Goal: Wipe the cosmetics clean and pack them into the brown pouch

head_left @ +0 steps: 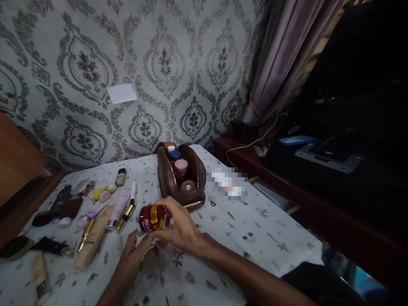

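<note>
My right hand (180,227) grips a dark red cosmetic jar (146,219) with a gold band, tilted on its side above the bed sheet. Just below it, my left hand (135,255) is closed on a crumpled white tissue (149,246), close against the jar; some of its fingers are hidden. Behind both hands stands a brown toiletry bag (164,174), unzipped at the top. Inside it are a pink-lidded jar (181,166), a blue-lidded container (175,155) and a white cap (171,148).
Several cosmetics lie to the left, among them a beige tube (94,242), a pink tube (119,206), a gold lipstick tube (126,216) and a black tube (52,245). A dark wooden ledge (274,170) runs along the right. A patterned wall (165,85) rises behind.
</note>
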The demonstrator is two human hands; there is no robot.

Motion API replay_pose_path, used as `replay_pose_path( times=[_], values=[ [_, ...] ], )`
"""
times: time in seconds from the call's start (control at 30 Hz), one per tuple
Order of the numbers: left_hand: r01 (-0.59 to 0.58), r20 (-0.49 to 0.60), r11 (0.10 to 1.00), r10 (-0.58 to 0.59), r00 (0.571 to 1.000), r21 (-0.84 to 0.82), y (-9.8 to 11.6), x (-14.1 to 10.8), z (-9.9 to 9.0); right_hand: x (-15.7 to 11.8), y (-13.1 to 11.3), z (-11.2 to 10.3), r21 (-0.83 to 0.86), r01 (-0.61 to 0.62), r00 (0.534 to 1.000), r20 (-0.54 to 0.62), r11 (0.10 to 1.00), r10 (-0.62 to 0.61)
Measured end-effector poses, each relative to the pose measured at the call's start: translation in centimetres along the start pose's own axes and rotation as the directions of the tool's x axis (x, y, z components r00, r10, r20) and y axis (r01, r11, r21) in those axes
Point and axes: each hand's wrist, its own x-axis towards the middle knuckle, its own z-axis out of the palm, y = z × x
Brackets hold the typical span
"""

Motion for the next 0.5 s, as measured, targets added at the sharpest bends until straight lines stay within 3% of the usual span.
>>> replay_pose_path(
  times=[0.1, 0.23, 0.37, 0.5],
  values=[
    [0.046, 0.017, 0.995, -0.045, 0.999, -0.086, 0.6, -1.0, 0.7, 0.6, -0.3, -1.8, 0.012, 0.014, 0.997, -0.08, 1.0, -0.013],
    [0.026, 0.131, 0.991, -0.009, 0.991, -0.129, 2.2, -2.0, 1.7, 2.9, -1.5, -5.9, 0.224, -0.033, 0.985, -0.155, 0.974, 0.069],
    [0.032, 0.157, 0.992, -0.012, 0.988, -0.125, 2.7, -2.0, 1.9, 6.3, -2.8, -10.4, 0.313, -0.067, 0.982, -0.145, 0.947, 0.118],
    [0.054, 0.19, 0.995, -0.037, 0.981, -0.088, 1.9, -1.3, 1.5, 8.7, -3.0, -13.2, 0.322, -0.153, 0.981, -0.065, 0.934, 0.183]
  ],
)
